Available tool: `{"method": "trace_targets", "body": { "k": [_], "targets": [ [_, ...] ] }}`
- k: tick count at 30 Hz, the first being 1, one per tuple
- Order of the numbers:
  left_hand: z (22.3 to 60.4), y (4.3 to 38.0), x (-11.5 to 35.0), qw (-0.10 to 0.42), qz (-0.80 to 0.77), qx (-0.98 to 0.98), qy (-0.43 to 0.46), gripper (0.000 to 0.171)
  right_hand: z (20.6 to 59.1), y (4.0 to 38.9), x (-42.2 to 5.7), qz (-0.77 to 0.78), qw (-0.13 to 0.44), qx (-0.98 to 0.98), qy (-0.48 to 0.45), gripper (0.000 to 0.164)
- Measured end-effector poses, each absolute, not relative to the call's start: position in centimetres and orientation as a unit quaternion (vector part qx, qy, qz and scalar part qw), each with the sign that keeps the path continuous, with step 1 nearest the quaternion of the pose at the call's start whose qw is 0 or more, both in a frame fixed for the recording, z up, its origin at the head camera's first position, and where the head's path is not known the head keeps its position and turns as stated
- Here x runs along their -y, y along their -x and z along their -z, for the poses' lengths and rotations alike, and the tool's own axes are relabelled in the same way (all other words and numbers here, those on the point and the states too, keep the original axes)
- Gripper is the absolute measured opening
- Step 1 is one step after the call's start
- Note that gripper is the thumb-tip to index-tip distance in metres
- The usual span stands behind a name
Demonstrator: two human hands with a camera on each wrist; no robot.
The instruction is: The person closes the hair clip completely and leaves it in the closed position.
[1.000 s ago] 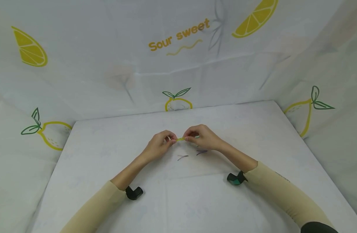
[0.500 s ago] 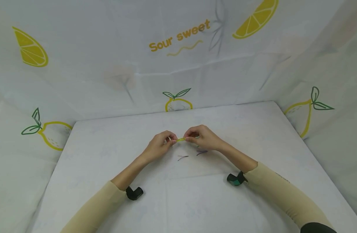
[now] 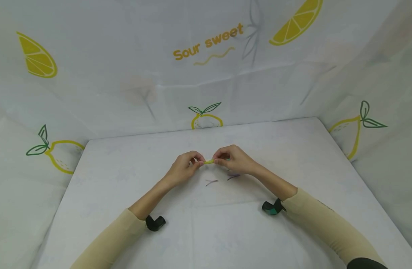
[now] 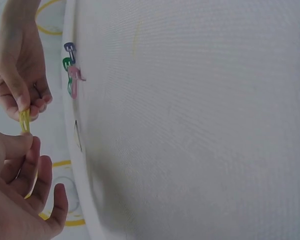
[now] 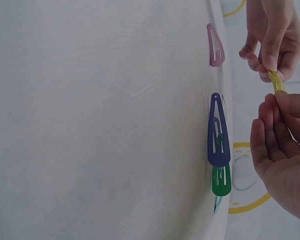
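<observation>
Between both hands, above the table, is a yellow snap hair clip. My left hand pinches one end of it between thumb and fingertips. At the other end, the thumb and fingers of my right hand pinch it too. The wrist views show the yellow clip stretched between the two sets of fingertips, with its ends hidden by them. Below on the table lie a pink hair clip, a purple one and a green one, the purple overlapping the green.
A white cloth covers the table, whose far edge meets a white curtain printed with lemons. Black wrist-camera mounts hang by both sleeve cuffs, close over the tabletop.
Both hands stay almost in place. The yellow hair clip seems to have turned slightly between the fingertips. The whole head view has shifted by a few pixels.
</observation>
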State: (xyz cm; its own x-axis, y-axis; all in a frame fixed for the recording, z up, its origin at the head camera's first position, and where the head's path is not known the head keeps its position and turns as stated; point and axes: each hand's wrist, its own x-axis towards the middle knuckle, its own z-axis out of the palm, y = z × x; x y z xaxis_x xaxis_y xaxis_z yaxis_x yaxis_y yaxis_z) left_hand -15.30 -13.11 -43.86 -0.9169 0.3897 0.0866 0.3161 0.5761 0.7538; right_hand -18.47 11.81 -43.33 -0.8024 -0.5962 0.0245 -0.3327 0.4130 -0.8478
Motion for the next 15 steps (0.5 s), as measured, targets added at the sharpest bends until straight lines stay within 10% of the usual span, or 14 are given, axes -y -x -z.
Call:
{"method": "trace_targets", "body": {
  "k": [15],
  "targets": [
    [44.19,15.37,13.19,0.025,-0.441,-0.874,-0.205,0.007,43.58,18.4,-11.61,0.494,0.158,-0.812,0.266,0.008]
  ]
}}
